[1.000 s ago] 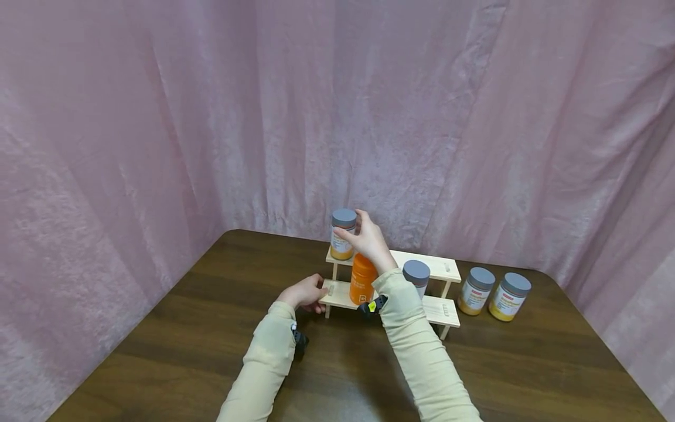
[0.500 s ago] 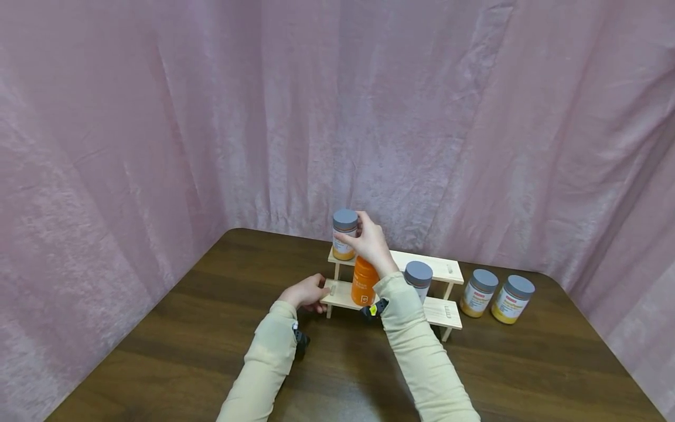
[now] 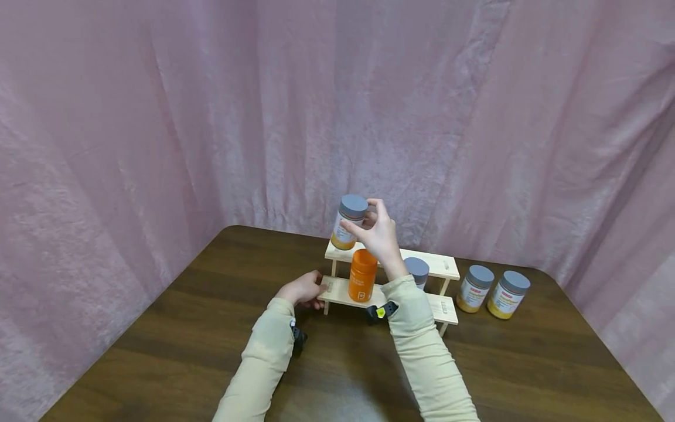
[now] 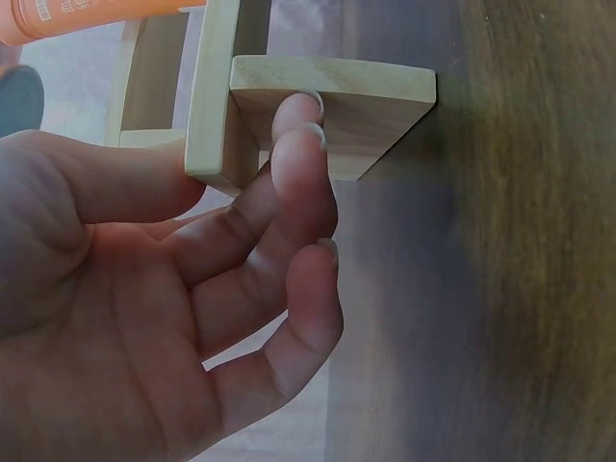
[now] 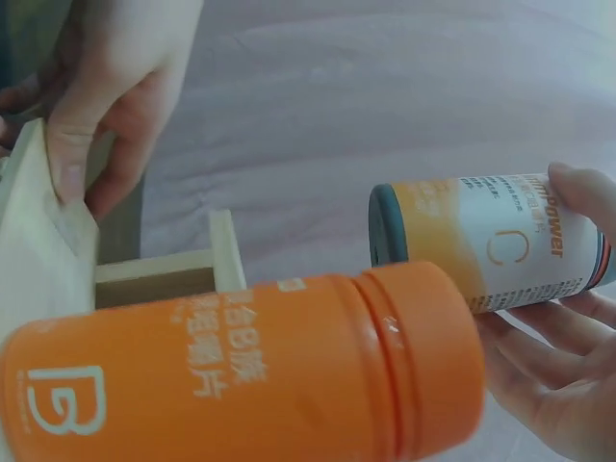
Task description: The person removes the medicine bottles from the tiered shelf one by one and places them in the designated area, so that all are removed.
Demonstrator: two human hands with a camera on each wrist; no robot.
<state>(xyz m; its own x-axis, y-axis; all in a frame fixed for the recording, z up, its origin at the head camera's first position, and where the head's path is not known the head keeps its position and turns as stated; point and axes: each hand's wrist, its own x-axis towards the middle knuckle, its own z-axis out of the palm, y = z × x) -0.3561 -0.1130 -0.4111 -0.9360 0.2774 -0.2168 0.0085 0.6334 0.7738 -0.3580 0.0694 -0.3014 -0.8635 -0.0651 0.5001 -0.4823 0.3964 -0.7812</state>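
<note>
My right hand [image 3: 381, 239] grips a grey-lidded supplement jar [image 3: 345, 230] with a white and yellow label, its lid leaning slightly right. In the right wrist view the jar's base [image 5: 387, 225] shows clear of the stand. My left hand [image 3: 299, 289] pinches the left end of the two-tier wooden stand's lower board [image 3: 336, 289]; in the left wrist view the thumb [image 4: 144, 183] presses the board's edge and the other fingers curl below. On the lower tier an orange bottle [image 3: 362, 275] stands upright under my right hand. A second grey-lidded jar [image 3: 416, 268] is partly hidden behind the right sleeve.
Two more grey-lidded jars [image 3: 475, 288] [image 3: 508, 295] stand on the dark wooden table [image 3: 532, 363], right of the stand. The upper board [image 3: 429, 261] runs along the back, near a pink curtain [image 3: 295, 117].
My right hand has raised the jar off the upper board's left end and moved it slightly right, tilting it. More of the orange bottle now shows. My left hand stays on the stand.
</note>
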